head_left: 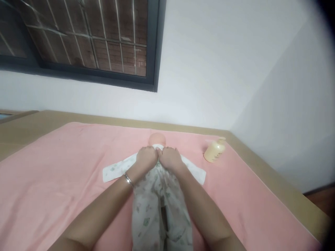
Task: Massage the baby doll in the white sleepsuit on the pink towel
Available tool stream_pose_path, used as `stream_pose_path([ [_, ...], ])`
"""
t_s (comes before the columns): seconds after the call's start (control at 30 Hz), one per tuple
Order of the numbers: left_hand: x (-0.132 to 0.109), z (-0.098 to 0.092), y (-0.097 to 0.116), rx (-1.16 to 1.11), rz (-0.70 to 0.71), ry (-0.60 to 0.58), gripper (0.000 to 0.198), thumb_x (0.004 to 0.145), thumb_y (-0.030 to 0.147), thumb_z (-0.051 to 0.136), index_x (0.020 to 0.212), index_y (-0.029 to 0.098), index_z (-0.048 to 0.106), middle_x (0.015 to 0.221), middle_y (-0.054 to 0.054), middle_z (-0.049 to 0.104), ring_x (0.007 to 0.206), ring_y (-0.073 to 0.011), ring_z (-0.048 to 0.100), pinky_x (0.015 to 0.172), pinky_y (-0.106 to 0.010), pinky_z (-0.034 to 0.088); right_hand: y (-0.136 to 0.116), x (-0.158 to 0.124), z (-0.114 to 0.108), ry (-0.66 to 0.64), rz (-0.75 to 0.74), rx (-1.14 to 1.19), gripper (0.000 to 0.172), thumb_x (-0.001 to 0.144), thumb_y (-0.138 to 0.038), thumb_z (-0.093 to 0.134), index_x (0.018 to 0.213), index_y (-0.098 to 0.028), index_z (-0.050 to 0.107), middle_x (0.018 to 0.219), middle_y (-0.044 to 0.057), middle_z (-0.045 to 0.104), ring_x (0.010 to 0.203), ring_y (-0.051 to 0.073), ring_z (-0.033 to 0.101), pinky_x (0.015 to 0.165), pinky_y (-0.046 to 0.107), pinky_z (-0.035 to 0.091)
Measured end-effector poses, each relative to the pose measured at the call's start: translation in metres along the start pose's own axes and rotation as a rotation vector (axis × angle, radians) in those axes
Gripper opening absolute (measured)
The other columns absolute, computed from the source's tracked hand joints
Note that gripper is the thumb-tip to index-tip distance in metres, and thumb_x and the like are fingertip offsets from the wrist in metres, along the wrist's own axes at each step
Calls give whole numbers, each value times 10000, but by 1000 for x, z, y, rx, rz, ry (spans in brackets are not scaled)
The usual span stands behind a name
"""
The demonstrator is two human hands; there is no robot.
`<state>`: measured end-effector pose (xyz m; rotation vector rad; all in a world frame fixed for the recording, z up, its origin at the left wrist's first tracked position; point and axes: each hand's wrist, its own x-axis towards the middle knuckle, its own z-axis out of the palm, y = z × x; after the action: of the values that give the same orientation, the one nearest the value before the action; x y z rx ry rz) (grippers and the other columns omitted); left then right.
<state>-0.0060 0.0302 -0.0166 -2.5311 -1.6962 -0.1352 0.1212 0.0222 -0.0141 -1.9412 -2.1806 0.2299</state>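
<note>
A baby doll lies on the pink blanket (86,153), and only the top of its round, smooth head (157,138) shows beyond my hands. It wears a white romper (148,212) with small green and grey prints. Both long sleeves spread out to the sides, and the legs stretch towards me with a dark gap between them. My left hand (147,157), a silver bracelet on its wrist, is closed on the romper just below the collar. Right beside it, my right hand (170,158) is closed on the same cloth, thumbs almost touching. My fingers hide what is pinched there.
A pale yellow pump bottle (215,150) stands tilted in view on the blanket to the right. Wooden edging (125,122) runs around the blanket. Behind rise a white wall (204,69) and a dark-framed window (153,52) with metal bars.
</note>
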Motion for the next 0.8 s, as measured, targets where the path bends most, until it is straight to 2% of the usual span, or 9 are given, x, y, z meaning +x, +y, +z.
stream_pose_path([
  [0.1,0,-1,-1,17,-31,-15,248,861,150,428,931,106,662,883,-147,664,830,-250,642,732,-347,460,0,-1,-2,-3,-25,31,721,976,-537,101,1073,-86,655,1081,213,658,1085,309,564,1037,502,191],
  [0.3,-17,-4,22,58,39,124,247,791,78,462,932,33,660,942,-224,638,973,-295,605,872,-414,414,15,22,8,-90,124,118,716,989,-479,54,1136,-98,643,1161,204,634,1152,309,540,1049,522,185],
  [0.43,-1,0,6,29,-36,41,232,803,75,450,875,78,671,840,-164,654,840,-258,644,763,-355,454,10,11,5,-37,62,82,741,970,-543,94,1134,-62,634,1150,235,627,1138,329,536,1043,527,198],
  [0.53,6,4,-2,33,-78,18,278,848,96,398,909,81,668,826,-161,656,779,-262,650,696,-359,461,7,6,0,-35,12,93,763,963,-565,84,1137,-65,633,1156,231,624,1130,324,540,1047,525,197],
  [0.7,-12,5,21,10,-61,97,272,796,72,437,954,39,657,987,-216,638,968,-290,603,880,-413,404,18,25,-1,-167,127,147,751,980,-497,30,1181,-87,627,1222,200,603,1180,309,517,1060,507,202],
  [0.8,-12,3,22,-87,-93,85,301,801,83,441,1017,46,648,1072,-218,627,1044,-280,579,929,-388,375,17,25,0,-165,134,133,739,981,-495,42,1173,-96,633,1209,201,611,1169,311,528,1043,500,234],
])
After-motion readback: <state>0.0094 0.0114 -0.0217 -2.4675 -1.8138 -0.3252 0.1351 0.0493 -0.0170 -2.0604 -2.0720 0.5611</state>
